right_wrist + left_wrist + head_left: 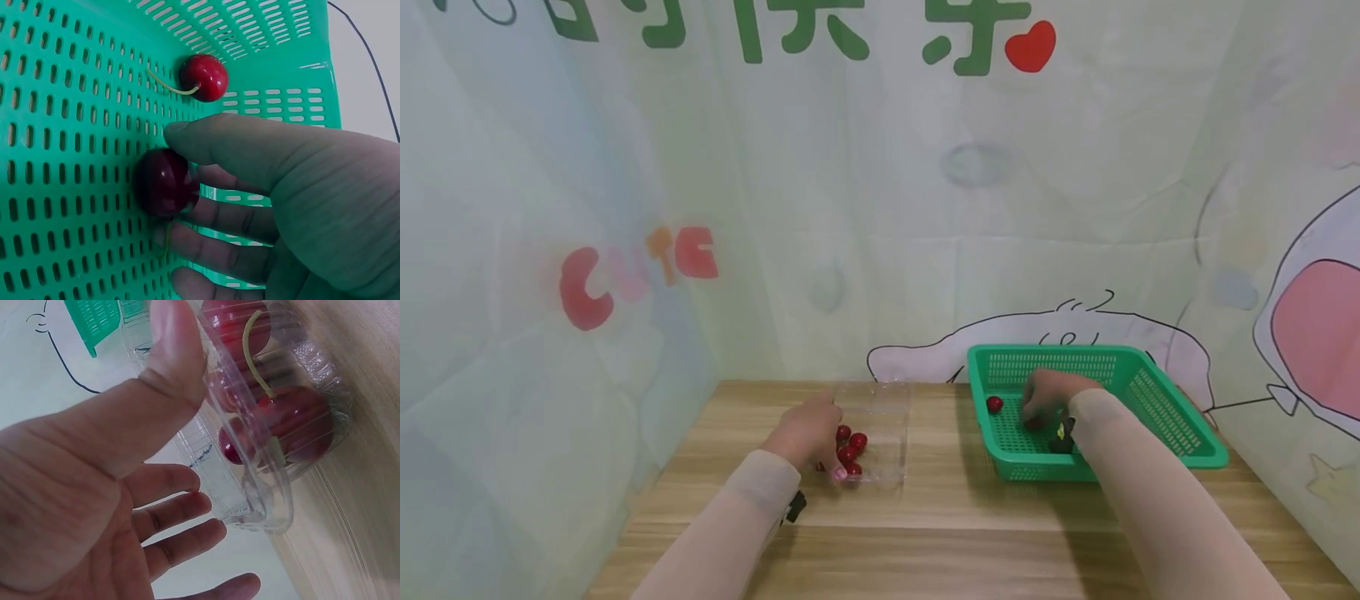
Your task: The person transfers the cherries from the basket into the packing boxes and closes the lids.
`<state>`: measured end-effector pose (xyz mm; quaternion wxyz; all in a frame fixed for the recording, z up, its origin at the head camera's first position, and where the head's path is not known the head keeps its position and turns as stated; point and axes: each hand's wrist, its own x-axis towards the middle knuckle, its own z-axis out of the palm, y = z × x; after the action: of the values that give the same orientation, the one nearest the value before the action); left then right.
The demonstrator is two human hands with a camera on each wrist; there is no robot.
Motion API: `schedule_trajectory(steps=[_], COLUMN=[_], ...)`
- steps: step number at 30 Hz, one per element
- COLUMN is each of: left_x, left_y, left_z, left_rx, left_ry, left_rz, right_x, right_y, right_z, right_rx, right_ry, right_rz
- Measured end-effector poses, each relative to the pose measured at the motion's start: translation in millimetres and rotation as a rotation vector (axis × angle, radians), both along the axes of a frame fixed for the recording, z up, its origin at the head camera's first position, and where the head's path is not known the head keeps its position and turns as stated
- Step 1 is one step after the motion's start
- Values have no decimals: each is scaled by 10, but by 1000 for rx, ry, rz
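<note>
Down in the green basket, my right hand (1051, 395) holds a dark red cherry (164, 183) between thumb and fingers, close against the slotted floor. The cherry's stem hangs by the fingertips. A second, brighter cherry (204, 77) with a pale stem lies beyond the thumb. My left hand (805, 432) rests along the left side of a clear plastic box (891, 454), fingers spread and loosely bent. In the left wrist view its thumb (178, 344) lies over the box's rim. Several red cherries (300, 422) sit inside the box, one with a curved stem.
The green basket (1045, 468) stands at the right of the wooden table (925, 542), with the box left of it. A printed cloth (880, 208) hangs behind the table and along its sides. The clear box's lid (872, 396) is raised at the back.
</note>
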<state>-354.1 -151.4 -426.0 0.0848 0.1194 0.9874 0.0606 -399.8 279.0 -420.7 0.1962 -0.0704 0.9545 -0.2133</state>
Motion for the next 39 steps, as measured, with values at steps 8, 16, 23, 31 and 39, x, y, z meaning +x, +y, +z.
schedule_trajectory(steps=[8, 16, 23, 31, 39], left_x=[-9, -15, -17, -3, 13], left_y=[-4, -4, -9, -23, -27], left_z=[-4, -3, -11, -4, 8], left_rx=[7, 6, 10, 23, 34], left_ry=[-1, 9, 11, -3, -2], left_rz=[0, 1, 4, 20, 27], right_x=[19, -96, -379, -274, -73], right_y=[-7, -8, -149, -743, -1454], right_z=[12, 111, 284, 532, 441], right_rx=[-6, 68, 48, -11, -87], right_ry=[-38, -13, 116, 349, 369], right_rz=[3, 68, 72, 118, 284])
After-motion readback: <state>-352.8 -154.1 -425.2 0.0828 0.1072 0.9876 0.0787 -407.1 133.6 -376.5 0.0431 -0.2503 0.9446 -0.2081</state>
